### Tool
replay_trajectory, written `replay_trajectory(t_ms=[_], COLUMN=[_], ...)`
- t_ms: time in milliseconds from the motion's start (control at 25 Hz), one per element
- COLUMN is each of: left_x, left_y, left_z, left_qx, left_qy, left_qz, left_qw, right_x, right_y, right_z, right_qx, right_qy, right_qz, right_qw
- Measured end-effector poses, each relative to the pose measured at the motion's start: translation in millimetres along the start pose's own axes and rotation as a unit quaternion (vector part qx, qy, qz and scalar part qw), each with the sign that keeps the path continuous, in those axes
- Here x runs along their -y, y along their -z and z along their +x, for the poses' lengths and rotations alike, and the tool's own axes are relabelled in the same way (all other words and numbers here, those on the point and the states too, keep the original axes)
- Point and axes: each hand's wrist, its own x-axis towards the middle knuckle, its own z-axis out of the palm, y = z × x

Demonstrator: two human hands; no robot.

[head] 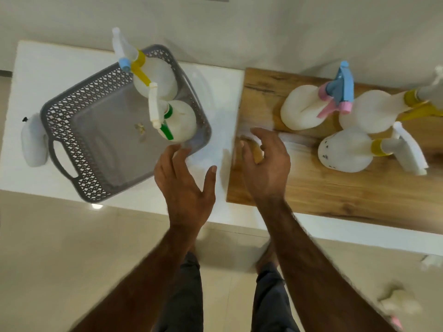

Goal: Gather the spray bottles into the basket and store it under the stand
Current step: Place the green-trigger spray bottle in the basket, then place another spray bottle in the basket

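Observation:
A grey lattice basket (72,111) stands on the white table and holds two white spray bottles, one with a yellow trigger (153,77) and one with a green trigger (179,121). On the wooden board (311,192) to the right stand three more: a pink-and-blue one (304,106), a yellow-collared one (374,111) behind, and a yellow-collared one (345,149) in front. My left hand (184,185) hovers open at the basket's near right corner, fingertips close to the green-trigger bottle. My right hand (266,164) is open over the board's left edge, holding nothing.
A white bottle or pouch (33,142) lies against the basket's left side. The white table (36,68) has its front edge close to my legs. Beige tiled floor lies below, with small pale objects (398,300) at the lower right.

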Motion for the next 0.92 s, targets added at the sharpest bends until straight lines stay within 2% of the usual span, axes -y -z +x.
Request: replay_trajectory(t_ms=[120,240,360,440,680,920], left_x=[-38.4,-80.6,-119.0,-143.5,-188.8,-197.1], left_y=[-21.3,-41.1,-65.4,-83.8,-124.9,-144.2], left_z=[-25.2,-33.9,-34.3,-34.0,-25.1,-24.0], left_qx=[0.028,0.117,0.208,0.246,0.301,0.335], left_qy=[-0.039,-0.071,-0.094,-0.103,-0.145,-0.119], left_qz=[-0.058,-0.134,-0.147,-0.163,-0.232,-0.250], left_qw=[0.997,0.982,0.962,0.950,0.914,0.901], right_x=[-35.9,-75.6,-106.8,-123.9,-153.7,-172.2], right_y=[31.3,67.3,103.6,124.8,154.9,155.6], right_z=[-18.6,-37.3,-39.0,-29.0,18.9,35.2], right_qx=[-0.029,-0.077,-0.131,-0.146,-0.062,0.016], right_qy=[-0.054,-0.113,-0.183,-0.199,-0.144,-0.095], right_qz=[0.004,0.026,0.049,0.059,0.096,0.105], right_qw=[0.998,0.990,0.973,0.967,0.983,0.990])
